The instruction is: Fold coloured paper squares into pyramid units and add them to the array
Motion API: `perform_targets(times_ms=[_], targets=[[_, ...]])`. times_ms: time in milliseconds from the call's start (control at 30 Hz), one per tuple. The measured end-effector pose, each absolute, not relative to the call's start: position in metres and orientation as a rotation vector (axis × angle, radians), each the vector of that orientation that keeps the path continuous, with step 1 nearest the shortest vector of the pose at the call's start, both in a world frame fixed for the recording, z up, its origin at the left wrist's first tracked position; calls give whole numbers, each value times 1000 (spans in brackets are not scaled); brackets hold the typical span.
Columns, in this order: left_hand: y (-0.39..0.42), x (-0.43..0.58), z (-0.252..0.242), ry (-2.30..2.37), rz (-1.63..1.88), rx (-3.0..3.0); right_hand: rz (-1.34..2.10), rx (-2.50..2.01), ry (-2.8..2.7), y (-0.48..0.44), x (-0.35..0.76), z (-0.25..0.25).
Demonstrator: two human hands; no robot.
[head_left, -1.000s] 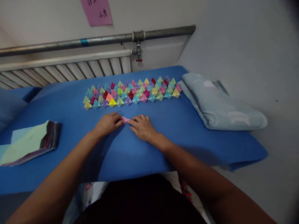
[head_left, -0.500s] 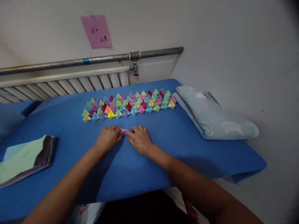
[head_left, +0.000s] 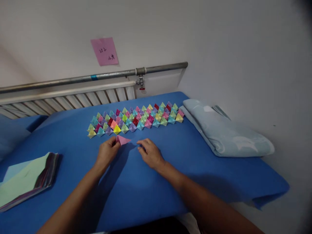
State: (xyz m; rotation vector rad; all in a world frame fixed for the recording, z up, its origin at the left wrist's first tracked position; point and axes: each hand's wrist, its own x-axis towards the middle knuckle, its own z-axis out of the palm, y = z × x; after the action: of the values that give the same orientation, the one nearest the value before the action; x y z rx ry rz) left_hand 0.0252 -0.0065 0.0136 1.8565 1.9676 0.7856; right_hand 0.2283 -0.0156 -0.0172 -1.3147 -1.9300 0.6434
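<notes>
My left hand (head_left: 106, 152) pinches a small pink folded paper piece (head_left: 122, 140) by its left end and holds it just above the blue mat (head_left: 151, 182). A short way to the right, my right hand (head_left: 149, 151) rests on the mat with its fingers curled loosely, apart from the pink piece and with nothing seen in it. Just beyond both hands lie rows of several small coloured folded paper pyramids (head_left: 136, 117), packed side by side.
A stack of coloured paper sheets (head_left: 26, 177) lies at the left edge of the mat. A folded pale blue blanket (head_left: 224, 133) sits at the right. Behind the mat run a radiator (head_left: 73, 99) and a metal pipe (head_left: 97, 77); a pink note (head_left: 104, 51) hangs on the wall.
Both hands were pressing the pink piece flat on the mat. Now my left hand has lifted it alone and my right hand has let go and drawn slightly away.
</notes>
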Motion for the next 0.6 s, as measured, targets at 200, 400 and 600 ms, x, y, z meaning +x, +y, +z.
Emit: perform_targets(times_ms=[200, 400, 600], targets=[[13, 25, 4, 1838, 1165, 1568, 663, -1467, -1838, 16, 196, -3], [25, 27, -10, 1768, 1318, 1413, 542, -1196, -1800, 9, 162, -11], [17, 31, -21, 1715, 1294, 1405, 328, -1207, -2069, 12, 165, -10]])
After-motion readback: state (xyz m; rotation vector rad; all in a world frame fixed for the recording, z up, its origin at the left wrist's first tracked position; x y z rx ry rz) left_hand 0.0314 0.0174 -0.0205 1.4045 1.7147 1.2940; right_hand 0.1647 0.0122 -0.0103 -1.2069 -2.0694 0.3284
